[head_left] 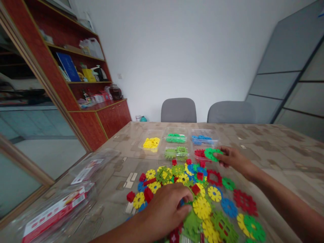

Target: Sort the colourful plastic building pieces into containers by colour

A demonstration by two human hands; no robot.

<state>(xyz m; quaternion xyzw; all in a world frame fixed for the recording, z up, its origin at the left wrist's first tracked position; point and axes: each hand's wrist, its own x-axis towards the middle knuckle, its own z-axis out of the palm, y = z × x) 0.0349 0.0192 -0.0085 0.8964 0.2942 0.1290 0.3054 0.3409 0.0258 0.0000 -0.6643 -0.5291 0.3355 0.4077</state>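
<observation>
Brown patterned worktop (255, 145) is carrying one mixed-colour pile (202, 207), unsorted, much apparently remaining | beyond pile, five clear tubs (151, 133) are already holding sorted pieces (151, 143): yellow, green, olive, blue, red | left hand (169, 204) is resting half-curled over pile, hold unclear | right hand (233, 160) is pinching green disc (211, 154) beyond pile's right side

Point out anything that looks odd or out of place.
Mainly the green disc in the right hand: it overlaps the tub of red pieces in view, while green pieces sit in another tub. No damage is visible.
</observation>
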